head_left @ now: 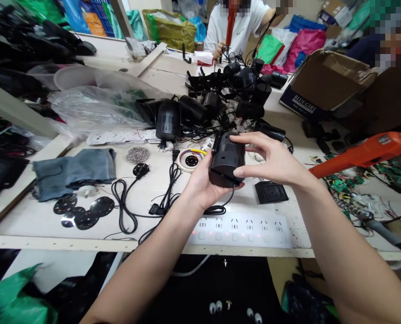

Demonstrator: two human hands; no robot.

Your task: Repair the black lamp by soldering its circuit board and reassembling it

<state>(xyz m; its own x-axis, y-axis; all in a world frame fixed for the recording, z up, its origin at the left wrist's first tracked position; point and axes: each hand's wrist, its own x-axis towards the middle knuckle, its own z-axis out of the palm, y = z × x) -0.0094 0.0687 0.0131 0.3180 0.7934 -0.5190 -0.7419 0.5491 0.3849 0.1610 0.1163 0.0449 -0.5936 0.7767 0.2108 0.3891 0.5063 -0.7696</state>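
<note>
I hold a black cylindrical plastic device [226, 157] above the white workbench [34, 220], near its middle. My left hand [202, 184] cups it from below and behind. My right hand [268, 159] grips its right side, fingers over the top and thumb under the front. A thin black cord hangs from its underside toward the table. Just right of it lies a small black square cover [271, 192].
A white power strip [241, 228] runs along the front edge. Black cords [132, 207], black discs [82, 211], a grey cloth [74, 171] and a heap of similar black devices [220, 99] surround it. An orange tool [362, 153] hangs right. A cardboard box [325, 81] and two people sit behind.
</note>
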